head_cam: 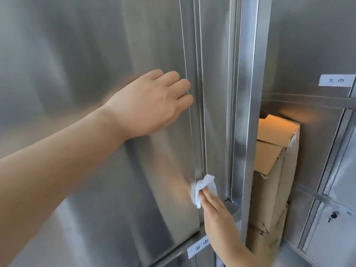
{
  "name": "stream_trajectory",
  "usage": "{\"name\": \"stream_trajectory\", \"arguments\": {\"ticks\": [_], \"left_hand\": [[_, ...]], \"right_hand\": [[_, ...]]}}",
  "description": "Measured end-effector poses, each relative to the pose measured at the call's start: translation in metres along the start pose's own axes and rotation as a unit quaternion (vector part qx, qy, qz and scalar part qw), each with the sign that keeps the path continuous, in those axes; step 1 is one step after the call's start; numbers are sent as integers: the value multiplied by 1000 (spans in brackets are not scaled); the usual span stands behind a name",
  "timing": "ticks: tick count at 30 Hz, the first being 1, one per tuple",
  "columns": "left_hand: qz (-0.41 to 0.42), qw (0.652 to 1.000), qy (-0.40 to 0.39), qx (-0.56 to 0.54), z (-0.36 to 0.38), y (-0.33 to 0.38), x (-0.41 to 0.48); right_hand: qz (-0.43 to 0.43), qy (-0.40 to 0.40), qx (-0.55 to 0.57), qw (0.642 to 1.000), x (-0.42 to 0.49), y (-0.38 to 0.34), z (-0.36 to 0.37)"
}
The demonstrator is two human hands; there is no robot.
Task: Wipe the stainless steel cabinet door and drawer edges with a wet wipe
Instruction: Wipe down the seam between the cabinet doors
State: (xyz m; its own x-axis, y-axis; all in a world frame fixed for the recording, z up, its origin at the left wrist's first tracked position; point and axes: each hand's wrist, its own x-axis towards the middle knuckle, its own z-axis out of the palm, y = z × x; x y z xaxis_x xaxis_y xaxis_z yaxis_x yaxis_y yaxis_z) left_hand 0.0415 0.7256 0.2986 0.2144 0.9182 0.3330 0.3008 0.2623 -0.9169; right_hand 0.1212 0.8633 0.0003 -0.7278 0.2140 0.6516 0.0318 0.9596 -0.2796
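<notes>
A tall stainless steel cabinet door (86,74) fills the left and middle of the view. My left hand (152,101) grips its right vertical edge, fingers curled round the rim. Lower down, my right hand (215,211) presses a crumpled white wet wipe (202,187) with straight fingers against the door's edge channel (200,112), near its bottom corner.
A steel upright post (250,93) stands right of the door. Behind it sits a worn cardboard box (273,170) in an open compartment. White paper labels (336,80) mark the cabinet. Smaller locker doors with a keyhole (332,215) are at the lower right.
</notes>
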Motion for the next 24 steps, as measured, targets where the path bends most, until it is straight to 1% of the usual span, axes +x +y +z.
{"name": "stream_trajectory", "arguments": {"ticks": [2,4,7,9,11,13,15,19,24], "left_hand": [[3,1000,-5,8,1,1,0],[6,1000,-13,11,2,1,0],[8,1000,-15,13,3,1,0],[6,1000,-16,17,4,2,0],[4,1000,-17,20,5,3,0],[4,1000,-15,17,5,2,0],[11,1000,-14,10,5,2,0],[15,1000,-15,4,7,4,-1],[6,1000,-16,-1,4,4,1]], "right_hand": [[44,-41,29,998,-21,4,16],[74,-113,34,990,-34,6,26],[113,-126,75,983,-55,11,43],[126,-100,99,982,-61,10,49],[150,3,117,982,-69,9,58],[155,37,160,974,-69,4,61],[177,39,186,966,-64,1,59],[194,53,242,949,-54,-2,53],[169,66,304,935,-35,-7,36]]}}
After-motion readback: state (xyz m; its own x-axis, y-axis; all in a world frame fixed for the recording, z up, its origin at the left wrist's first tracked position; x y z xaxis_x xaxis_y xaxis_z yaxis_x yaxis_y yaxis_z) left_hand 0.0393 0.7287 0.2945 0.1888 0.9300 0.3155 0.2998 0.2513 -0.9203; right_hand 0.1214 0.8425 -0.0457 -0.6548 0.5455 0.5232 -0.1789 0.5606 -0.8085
